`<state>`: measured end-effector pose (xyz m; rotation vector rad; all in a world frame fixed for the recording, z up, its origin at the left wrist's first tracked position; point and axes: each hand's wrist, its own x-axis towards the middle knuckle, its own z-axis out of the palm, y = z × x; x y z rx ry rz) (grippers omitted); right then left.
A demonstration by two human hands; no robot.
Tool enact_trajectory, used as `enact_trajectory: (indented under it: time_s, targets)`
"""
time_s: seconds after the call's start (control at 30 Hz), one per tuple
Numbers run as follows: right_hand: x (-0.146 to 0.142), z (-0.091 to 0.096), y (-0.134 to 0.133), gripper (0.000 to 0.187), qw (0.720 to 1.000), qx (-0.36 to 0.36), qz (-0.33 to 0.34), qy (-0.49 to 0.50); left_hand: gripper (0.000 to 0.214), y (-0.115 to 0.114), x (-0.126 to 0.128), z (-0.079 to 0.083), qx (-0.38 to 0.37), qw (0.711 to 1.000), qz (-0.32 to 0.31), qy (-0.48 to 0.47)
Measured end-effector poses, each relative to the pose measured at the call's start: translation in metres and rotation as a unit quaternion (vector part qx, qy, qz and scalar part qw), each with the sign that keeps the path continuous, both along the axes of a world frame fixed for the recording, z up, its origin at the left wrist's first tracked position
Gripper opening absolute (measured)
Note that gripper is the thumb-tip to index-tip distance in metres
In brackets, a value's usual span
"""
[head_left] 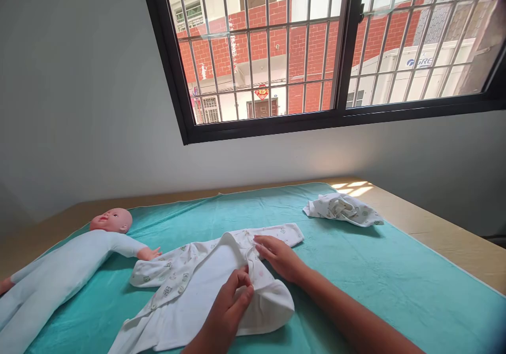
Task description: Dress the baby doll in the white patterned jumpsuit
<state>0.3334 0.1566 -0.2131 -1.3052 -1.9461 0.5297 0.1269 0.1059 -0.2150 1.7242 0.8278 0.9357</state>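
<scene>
One white, sparsely printed baby jacket (190, 304) lies opened out.

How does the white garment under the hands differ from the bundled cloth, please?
The garment is spread with its front open; the cloth is crumpled. The garment has the left hand and right hand on it; the cloth is untouched. The garment covers more of the teal sheet than the cloth does. Both are white with small prints.
</scene>
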Motion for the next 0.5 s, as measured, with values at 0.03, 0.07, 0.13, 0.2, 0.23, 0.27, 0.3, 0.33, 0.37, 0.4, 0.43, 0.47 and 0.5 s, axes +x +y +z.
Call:
enact_trajectory:
  time_s: [0.03,0.07,0.13,0.2,0.23,0.27,0.3,0.33,0.37,0.4,0.43,0.47,0.5]
  targets:
    - [-0.002,0.005,-0.003,0.036,1.0,0.0,-0.022,0.021,0.023,0.006,0.0,0.0,-0.013,1.0,-0.013,-0.004]
    - [-0.005,0.009,-0.006,0.037,0.999,-0.003,-0.041,0.033,0.019,0.014,0.0,-0.001,-0.019,1.0,-0.016,-0.004]
    - [-0.011,0.018,-0.015,0.039,0.998,-0.03,-0.057,0.023,0.027,0.036,-0.001,-0.001,-0.009,1.0,0.007,0.023]
    - [-0.018,0.022,-0.026,0.035,0.995,-0.079,-0.063,-0.02,0.044,0.063,-0.004,0.0,0.045,0.994,0.041,0.092]
    - [-0.022,0.022,-0.033,0.03,0.991,-0.104,-0.067,-0.042,0.05,0.076,-0.006,0.001,0.085,0.985,0.054,0.137]
    - [-0.025,0.021,-0.039,0.027,0.988,-0.122,-0.073,-0.061,0.053,0.088,-0.009,0.001,0.126,0.973,0.066,0.181]
    - [-0.029,0.019,-0.046,0.028,0.985,-0.131,-0.078,-0.078,0.054,0.099,-0.01,0.002,0.163,0.958,0.075,0.223]
    - [-0.032,0.016,-0.052,0.034,0.984,-0.13,-0.078,-0.095,0.053,0.109,-0.012,0.002,0.196,0.942,0.081,0.262]
    - [-0.034,0.014,-0.057,0.041,0.984,-0.121,-0.073,-0.112,0.05,0.117,-0.013,0.002,0.22,0.926,0.083,0.294]
    - [-0.037,0.011,-0.061,0.048,0.983,-0.11,-0.065,-0.132,0.046,0.124,-0.013,0.003,0.236,0.914,0.081,0.32]
    - [-0.038,0.008,-0.064,0.057,0.982,-0.098,-0.054,-0.155,0.041,0.13,-0.013,0.003,0.245,0.905,0.078,0.339]
    - [-0.04,0.005,-0.065,0.064,0.979,-0.087,-0.043,-0.178,0.037,0.134,-0.012,0.004,0.247,0.9,0.076,0.351]
    - [-0.041,0.002,-0.066,0.065,0.976,-0.08,-0.032,-0.199,0.034,0.139,-0.011,0.005,0.243,0.898,0.076,0.358]
